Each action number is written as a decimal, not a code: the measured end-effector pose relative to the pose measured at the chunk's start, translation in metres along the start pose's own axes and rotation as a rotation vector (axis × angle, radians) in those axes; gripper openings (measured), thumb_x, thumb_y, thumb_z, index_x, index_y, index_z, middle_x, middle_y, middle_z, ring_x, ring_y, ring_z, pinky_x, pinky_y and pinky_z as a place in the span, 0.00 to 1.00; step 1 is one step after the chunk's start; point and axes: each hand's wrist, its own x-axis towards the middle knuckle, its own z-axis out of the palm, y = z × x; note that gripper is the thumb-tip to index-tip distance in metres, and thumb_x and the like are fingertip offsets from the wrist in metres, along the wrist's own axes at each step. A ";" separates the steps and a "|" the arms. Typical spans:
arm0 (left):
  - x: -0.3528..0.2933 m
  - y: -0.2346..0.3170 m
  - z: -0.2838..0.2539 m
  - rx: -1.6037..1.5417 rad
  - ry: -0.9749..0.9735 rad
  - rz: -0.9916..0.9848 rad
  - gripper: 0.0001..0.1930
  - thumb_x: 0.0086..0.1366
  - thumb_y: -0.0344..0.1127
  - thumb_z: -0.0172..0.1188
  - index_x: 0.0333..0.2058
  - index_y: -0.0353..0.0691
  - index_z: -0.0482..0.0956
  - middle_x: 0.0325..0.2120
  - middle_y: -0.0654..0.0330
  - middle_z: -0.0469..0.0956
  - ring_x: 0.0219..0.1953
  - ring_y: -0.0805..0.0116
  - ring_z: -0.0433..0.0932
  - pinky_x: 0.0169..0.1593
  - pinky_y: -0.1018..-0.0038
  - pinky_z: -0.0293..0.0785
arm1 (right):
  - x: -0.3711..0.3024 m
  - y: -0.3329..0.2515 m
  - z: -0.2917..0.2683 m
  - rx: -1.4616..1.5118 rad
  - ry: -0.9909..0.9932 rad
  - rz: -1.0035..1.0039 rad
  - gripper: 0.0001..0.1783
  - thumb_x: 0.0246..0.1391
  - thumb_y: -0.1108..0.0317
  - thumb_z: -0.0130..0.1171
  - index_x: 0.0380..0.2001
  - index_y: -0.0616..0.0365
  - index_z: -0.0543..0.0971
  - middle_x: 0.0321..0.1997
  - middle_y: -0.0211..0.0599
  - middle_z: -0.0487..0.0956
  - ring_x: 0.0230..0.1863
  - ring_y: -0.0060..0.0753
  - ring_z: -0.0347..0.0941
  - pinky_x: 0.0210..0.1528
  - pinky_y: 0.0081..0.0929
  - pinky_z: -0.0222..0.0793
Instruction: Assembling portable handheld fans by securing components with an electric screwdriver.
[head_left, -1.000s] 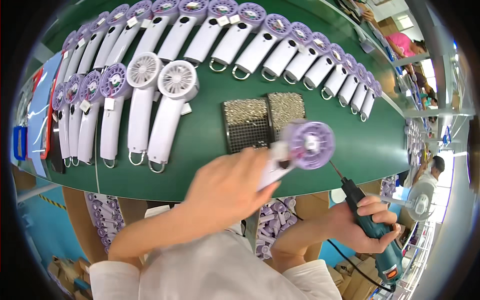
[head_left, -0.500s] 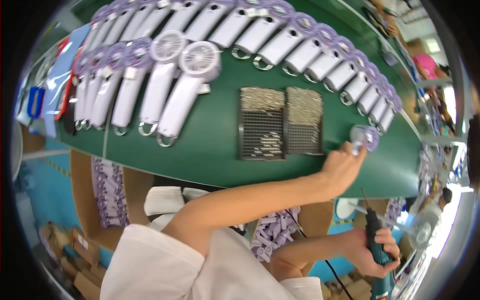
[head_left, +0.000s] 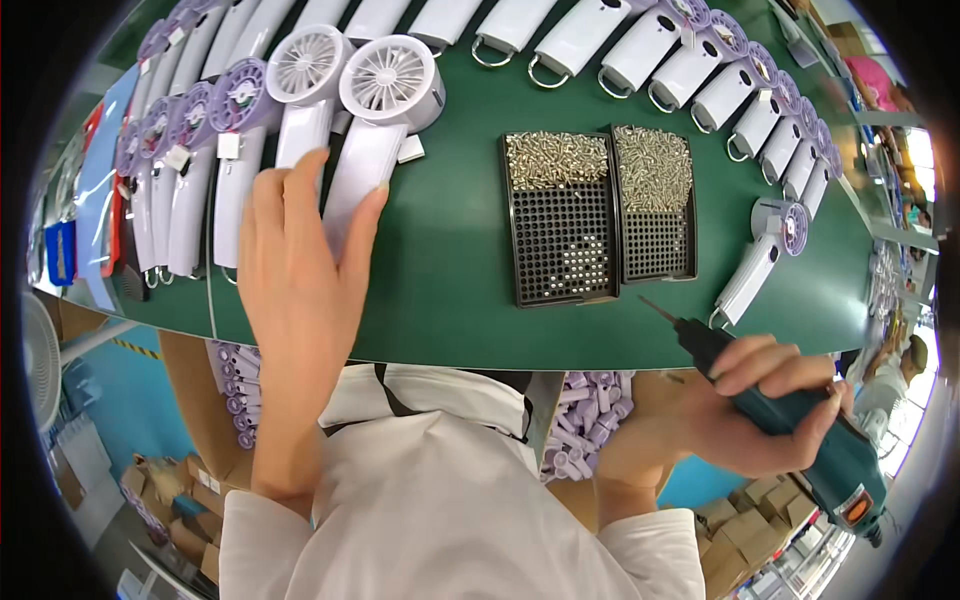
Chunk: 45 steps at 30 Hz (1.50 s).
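Observation:
My left hand (head_left: 300, 245) is over the row of white-and-purple handheld fans at the left. Its fingers are apart, with the thumb and forefinger on either side of the handle of one fan (head_left: 392, 85). Another fan (head_left: 305, 70) lies beside it, its handle partly under my fingers. Wrapped in my right hand (head_left: 765, 410) is a green and black electric screwdriver (head_left: 810, 415), its bit pointing up and left over the table's near edge. A single fan (head_left: 750, 275) lies at the right end of the table, past the screwdriver's tip.
Two black trays (head_left: 565, 220) of small metal screws sit mid-table on the green top (head_left: 450, 290). More fans (head_left: 640, 50) curve along the far side. Below the edge stand cartons (head_left: 195, 380) holding purple-white parts. A floor fan (head_left: 40, 350) is at far left.
My left hand has let go of the fan at the right and swung across to the fans at the left. The screwdriver has risen and tilted left toward the trays.

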 end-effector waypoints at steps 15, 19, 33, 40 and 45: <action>-0.004 0.003 -0.005 -0.585 -0.415 -0.534 0.24 0.55 0.41 0.67 0.43 0.34 0.67 0.21 0.52 0.77 0.20 0.64 0.78 0.23 0.73 0.71 | -0.006 0.028 0.029 -0.199 -0.120 0.182 0.07 0.60 0.64 0.40 0.37 0.54 0.60 0.16 0.40 0.63 0.06 0.34 0.59 0.09 0.33 0.64; -0.006 -0.001 -0.004 -0.755 -0.542 -0.592 0.26 0.55 0.38 0.67 0.46 0.33 0.65 0.26 0.52 0.79 0.24 0.70 0.79 0.25 0.76 0.72 | -0.007 0.031 0.032 -0.198 -0.127 0.183 0.07 0.60 0.64 0.39 0.36 0.55 0.60 0.16 0.40 0.63 0.06 0.34 0.59 0.09 0.33 0.64; -0.015 0.002 0.007 -1.444 -0.653 -0.792 0.22 0.62 0.26 0.58 0.49 0.30 0.56 0.40 0.49 0.77 0.33 0.74 0.79 0.34 0.80 0.74 | -0.007 0.033 0.036 -0.203 -0.127 0.141 0.08 0.59 0.64 0.39 0.34 0.57 0.60 0.15 0.41 0.63 0.04 0.34 0.58 0.07 0.34 0.63; -0.017 0.006 0.010 -1.571 -0.672 -0.785 0.20 0.63 0.25 0.57 0.46 0.31 0.54 0.42 0.49 0.75 0.38 0.71 0.78 0.39 0.77 0.76 | -0.009 0.029 0.041 -0.205 -0.094 0.102 0.09 0.60 0.63 0.39 0.39 0.55 0.62 0.15 0.38 0.62 0.05 0.32 0.57 0.08 0.31 0.61; -0.018 0.004 0.010 -1.557 -0.699 -0.756 0.26 0.64 0.25 0.54 0.56 0.32 0.52 0.45 0.48 0.75 0.41 0.69 0.78 0.42 0.75 0.75 | -0.012 0.014 0.044 -0.029 -0.171 0.064 0.17 0.60 0.59 0.38 0.44 0.60 0.64 0.19 0.38 0.63 0.06 0.32 0.57 0.08 0.31 0.59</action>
